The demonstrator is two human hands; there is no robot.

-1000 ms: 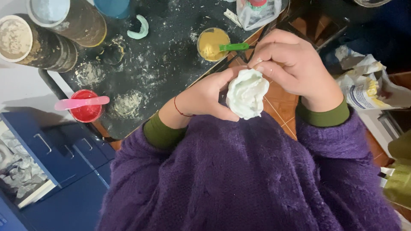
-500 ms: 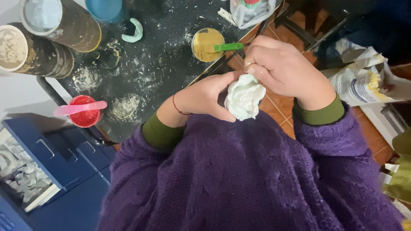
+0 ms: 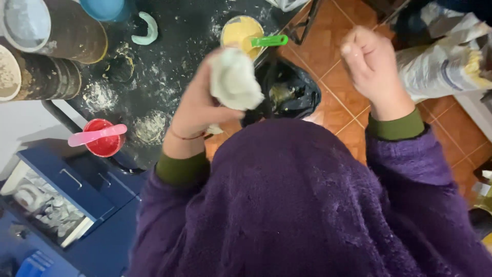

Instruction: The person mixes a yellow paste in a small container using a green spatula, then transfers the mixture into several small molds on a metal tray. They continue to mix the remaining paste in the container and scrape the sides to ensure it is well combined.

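Observation:
My left hand [image 3: 197,110] holds a lump of white dough [image 3: 234,79] up over the edge of the dark, flour-dusted table [image 3: 189,36]. My right hand [image 3: 373,69] is apart from it now, off to the right over the tiled floor, fingers curled into a fist with nothing visible in it. Both arms wear purple sleeves with green cuffs. A black bag [image 3: 287,92] lies open just beyond the dough, between my hands.
On the table stand a yellow cup with a green spoon [image 3: 245,33], a red cup with a pink spoon [image 3: 102,138], two large tins [image 3: 46,56] and a blue bowl [image 3: 105,7]. Blue drawers [image 3: 66,195] sit at the left; a paper sack [image 3: 451,61] at the right.
My hands were together on the dough; the right hand has let go and moved right, while the left keeps the dough and has lifted it toward the table.

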